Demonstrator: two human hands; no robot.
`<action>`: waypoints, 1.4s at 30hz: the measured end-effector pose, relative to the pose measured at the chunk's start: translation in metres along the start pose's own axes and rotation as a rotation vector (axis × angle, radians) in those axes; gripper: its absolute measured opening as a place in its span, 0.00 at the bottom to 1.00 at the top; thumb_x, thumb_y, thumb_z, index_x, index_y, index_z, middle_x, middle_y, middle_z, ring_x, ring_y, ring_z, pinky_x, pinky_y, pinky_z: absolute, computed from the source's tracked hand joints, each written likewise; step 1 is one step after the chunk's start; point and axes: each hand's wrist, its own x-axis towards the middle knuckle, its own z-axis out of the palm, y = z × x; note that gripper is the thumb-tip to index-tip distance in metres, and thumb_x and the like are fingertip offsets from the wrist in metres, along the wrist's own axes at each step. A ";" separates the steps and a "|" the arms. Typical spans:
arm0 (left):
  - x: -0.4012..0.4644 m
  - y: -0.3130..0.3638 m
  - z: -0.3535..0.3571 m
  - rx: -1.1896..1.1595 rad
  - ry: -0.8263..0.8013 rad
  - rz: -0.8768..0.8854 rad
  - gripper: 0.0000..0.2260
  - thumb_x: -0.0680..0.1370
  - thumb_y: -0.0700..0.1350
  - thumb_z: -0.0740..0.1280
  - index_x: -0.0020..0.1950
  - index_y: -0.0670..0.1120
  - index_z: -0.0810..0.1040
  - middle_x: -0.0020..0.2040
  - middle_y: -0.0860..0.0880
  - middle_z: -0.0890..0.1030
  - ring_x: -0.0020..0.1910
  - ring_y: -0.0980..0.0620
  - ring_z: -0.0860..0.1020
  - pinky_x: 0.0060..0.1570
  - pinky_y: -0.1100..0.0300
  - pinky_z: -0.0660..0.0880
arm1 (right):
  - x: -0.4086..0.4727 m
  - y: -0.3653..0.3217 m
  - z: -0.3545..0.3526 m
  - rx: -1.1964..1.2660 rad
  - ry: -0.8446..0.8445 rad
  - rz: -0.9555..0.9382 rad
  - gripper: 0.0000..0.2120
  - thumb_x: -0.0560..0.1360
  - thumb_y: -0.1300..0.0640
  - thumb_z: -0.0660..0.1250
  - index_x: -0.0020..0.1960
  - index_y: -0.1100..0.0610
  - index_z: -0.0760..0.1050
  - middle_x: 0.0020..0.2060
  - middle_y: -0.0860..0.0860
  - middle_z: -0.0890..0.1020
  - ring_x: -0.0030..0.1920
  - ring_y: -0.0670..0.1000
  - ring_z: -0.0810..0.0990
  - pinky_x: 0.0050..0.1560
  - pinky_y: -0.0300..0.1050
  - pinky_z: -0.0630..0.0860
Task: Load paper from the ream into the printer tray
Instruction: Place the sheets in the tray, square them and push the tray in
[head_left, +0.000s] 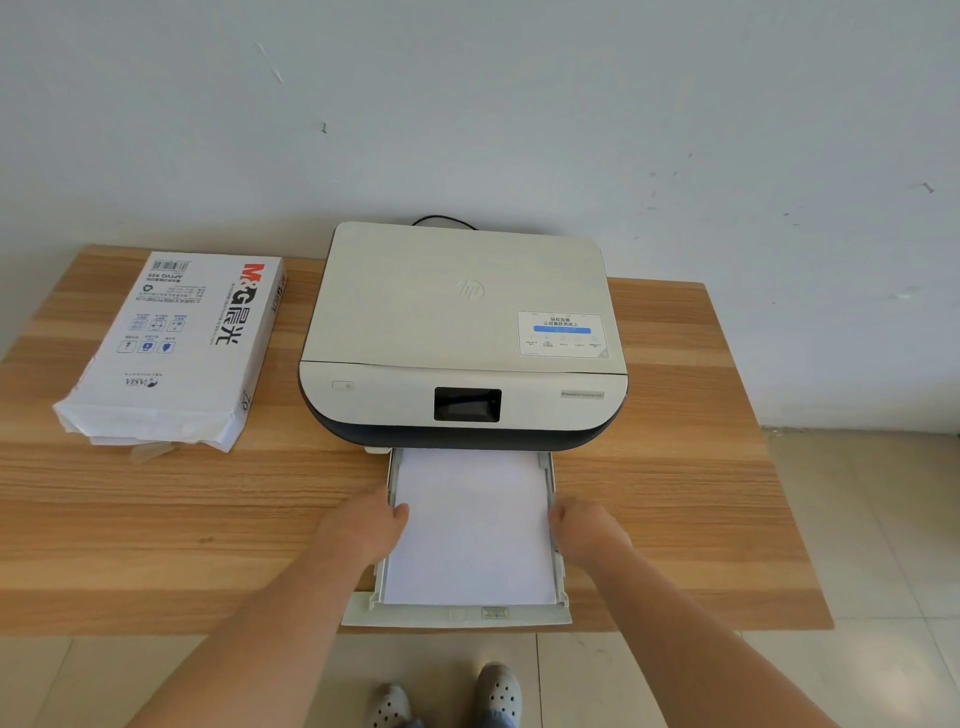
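The person is working at the seating step: a stack of white paper (472, 525) is lying flat in the pulled-out tray (457, 617), which is projecting from the front of the printer (462, 332) toward the near edge of the worktop (182, 509).

The left hand (366, 525) is resting against the left side wall of the tray, its fingertips touching the left edge of the stack. The right hand (584, 527) is mirroring it at the right wall. Each grip is narrow and loosely curled, pressing inward rather than enclosing anything; whether the fingers are pinching a width guide cannot be told.

Between the two grips, the sheets are lying square and level. Well to the left of the left grip, the opened ream (171, 348) is lying on the worktop, its torn end facing the person.

Judged from this layout, loading is nearly complete. The next move is calling for even, simultaneous pressure from both sides, then a straight push of the tray away from the body into the printer, without skewing the stack.
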 end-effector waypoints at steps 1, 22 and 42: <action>0.001 0.000 -0.001 0.010 -0.004 0.001 0.22 0.80 0.57 0.52 0.68 0.45 0.69 0.61 0.46 0.77 0.56 0.48 0.76 0.54 0.54 0.75 | 0.001 -0.001 0.001 -0.011 0.000 0.001 0.14 0.80 0.57 0.51 0.55 0.57 0.74 0.47 0.55 0.81 0.45 0.55 0.79 0.48 0.49 0.79; 0.015 0.002 -0.003 0.037 0.028 0.021 0.13 0.81 0.50 0.54 0.51 0.46 0.76 0.45 0.49 0.78 0.43 0.54 0.76 0.44 0.59 0.74 | 0.009 -0.014 -0.011 -0.074 -0.030 0.031 0.15 0.77 0.58 0.53 0.57 0.57 0.75 0.51 0.54 0.80 0.49 0.57 0.79 0.45 0.47 0.75; 0.018 0.009 0.002 0.075 0.023 0.000 0.15 0.82 0.46 0.53 0.61 0.44 0.74 0.58 0.47 0.78 0.54 0.50 0.76 0.54 0.57 0.74 | 0.007 -0.026 -0.012 -0.077 -0.011 0.082 0.15 0.77 0.59 0.53 0.55 0.57 0.76 0.43 0.53 0.77 0.43 0.55 0.76 0.41 0.45 0.72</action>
